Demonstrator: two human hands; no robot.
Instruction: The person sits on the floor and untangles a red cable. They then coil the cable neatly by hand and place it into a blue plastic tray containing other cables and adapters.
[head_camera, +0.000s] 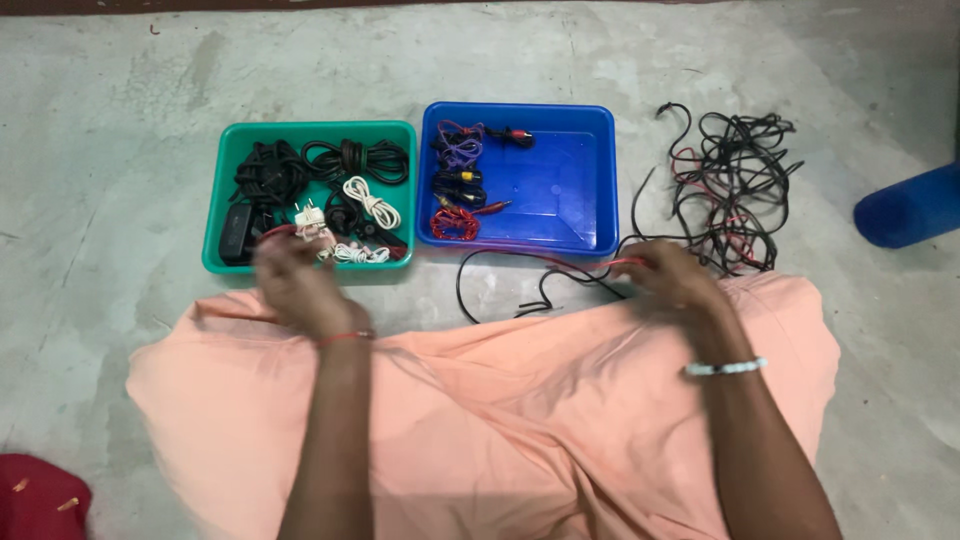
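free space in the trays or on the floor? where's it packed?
Blue tray: right half bare; coiled cables fill its left side. Green tray: packed with black and white cables. Bare floor left of and beyond the trays. Crowded: tangled wires right of the blue tray, a strand running to the right hand.

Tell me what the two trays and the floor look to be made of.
Green tray and blue tray: likely moulded plastic, with smooth, uniformly coloured walls; the blue one shows a glossy sheen. Floor: apparently bare concrete or cement, grey, matt, mottled with stains and fine cracks.
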